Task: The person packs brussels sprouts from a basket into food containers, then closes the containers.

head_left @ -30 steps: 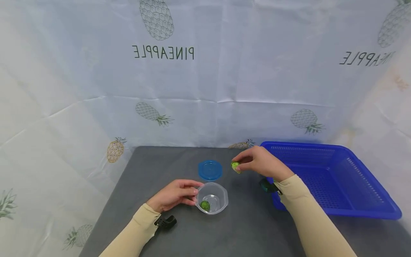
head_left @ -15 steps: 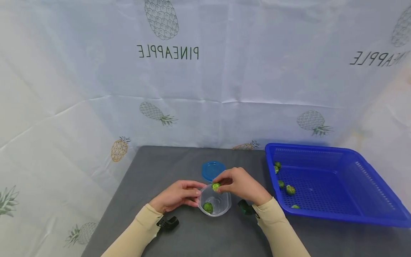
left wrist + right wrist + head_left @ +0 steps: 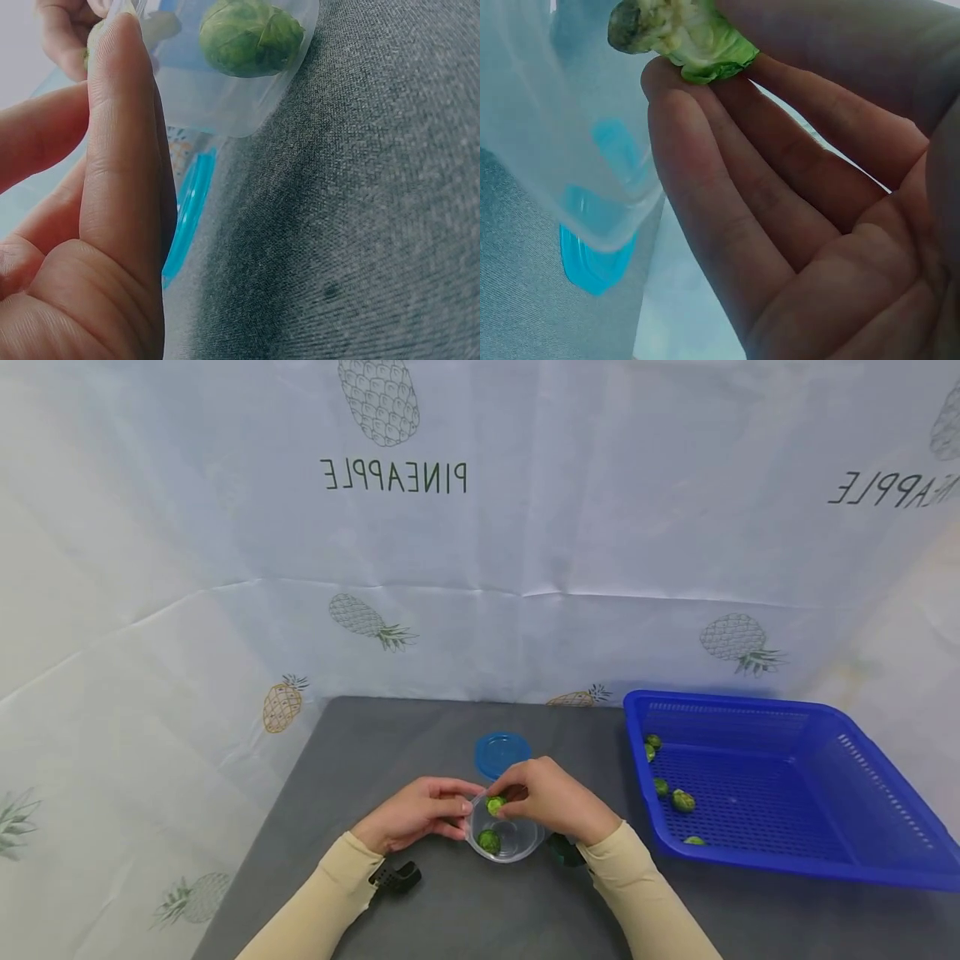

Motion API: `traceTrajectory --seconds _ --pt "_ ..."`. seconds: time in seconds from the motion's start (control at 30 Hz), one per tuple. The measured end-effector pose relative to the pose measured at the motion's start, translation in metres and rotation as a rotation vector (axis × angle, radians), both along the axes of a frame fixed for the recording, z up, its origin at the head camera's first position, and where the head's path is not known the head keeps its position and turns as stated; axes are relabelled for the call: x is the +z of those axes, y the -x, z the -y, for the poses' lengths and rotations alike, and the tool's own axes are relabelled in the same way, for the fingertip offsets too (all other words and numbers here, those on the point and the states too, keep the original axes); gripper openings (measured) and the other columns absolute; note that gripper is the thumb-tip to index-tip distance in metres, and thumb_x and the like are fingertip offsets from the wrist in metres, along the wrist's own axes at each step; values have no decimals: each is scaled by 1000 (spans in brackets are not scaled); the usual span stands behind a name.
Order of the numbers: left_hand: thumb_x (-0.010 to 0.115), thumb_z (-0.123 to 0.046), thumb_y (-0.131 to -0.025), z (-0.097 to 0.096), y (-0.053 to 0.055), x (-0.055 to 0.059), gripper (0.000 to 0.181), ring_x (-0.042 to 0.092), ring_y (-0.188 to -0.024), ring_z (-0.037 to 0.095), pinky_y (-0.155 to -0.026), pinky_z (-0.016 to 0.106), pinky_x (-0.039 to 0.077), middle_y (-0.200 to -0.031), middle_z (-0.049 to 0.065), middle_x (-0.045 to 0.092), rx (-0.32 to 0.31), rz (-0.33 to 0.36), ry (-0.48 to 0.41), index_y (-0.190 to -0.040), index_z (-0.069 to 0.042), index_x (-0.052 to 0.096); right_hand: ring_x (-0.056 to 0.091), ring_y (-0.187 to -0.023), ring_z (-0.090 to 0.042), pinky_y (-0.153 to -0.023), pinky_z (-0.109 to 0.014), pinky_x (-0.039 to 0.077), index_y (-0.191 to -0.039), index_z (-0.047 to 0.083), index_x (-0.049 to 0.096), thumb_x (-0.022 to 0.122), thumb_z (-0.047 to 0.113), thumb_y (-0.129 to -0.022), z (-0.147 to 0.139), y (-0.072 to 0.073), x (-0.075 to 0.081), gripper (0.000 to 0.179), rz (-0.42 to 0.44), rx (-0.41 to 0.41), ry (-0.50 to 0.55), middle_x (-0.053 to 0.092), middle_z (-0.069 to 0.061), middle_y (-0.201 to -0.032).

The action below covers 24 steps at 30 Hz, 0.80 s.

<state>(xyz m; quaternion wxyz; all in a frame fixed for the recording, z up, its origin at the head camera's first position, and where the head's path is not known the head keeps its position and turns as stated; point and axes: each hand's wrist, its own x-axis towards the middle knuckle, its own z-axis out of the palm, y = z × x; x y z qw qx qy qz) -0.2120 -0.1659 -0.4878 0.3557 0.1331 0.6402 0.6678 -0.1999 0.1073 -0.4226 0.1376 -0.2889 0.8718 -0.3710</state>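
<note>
Got my left hand [image 3: 416, 814] pinching clear tub [image 3: 519, 837] by rim, right hand [image 3: 553, 797] reaching over it, pinching Brussels sprout [image 3: 495, 806]. Second ago, sprout was off to tub's right.

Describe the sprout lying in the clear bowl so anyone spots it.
On the gray table, left of the blue basket, find the clear bowl. The green sprout lies at its near-left side, unheld, while the right hand pinches the paler sprout.
</note>
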Motion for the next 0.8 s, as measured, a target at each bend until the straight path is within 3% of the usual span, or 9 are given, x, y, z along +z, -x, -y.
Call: traceTrajectory --seconds 0.63,0.8 --pt "64 -14 -110 2 -1 1 51 70 -91 13 -86 28 67 -104 4 70 -16 -14 -20 -156 5 53 78 -105 -21 -89 -41 67 -122 6 82 83 7 -95 13 -1 -9 27 14 -2 -47 82 -8 -116" --pt "64 -15 -110 2 -2 1 51 70 -92 13 -87 29 67 -104 4 69 -16 -14 -15 -156 3 53 78 -104 -18 -88 -36 67 -123 8 82 81 9 -97 11 -2 -5 26 17 -7 -43 82 -5 -115"
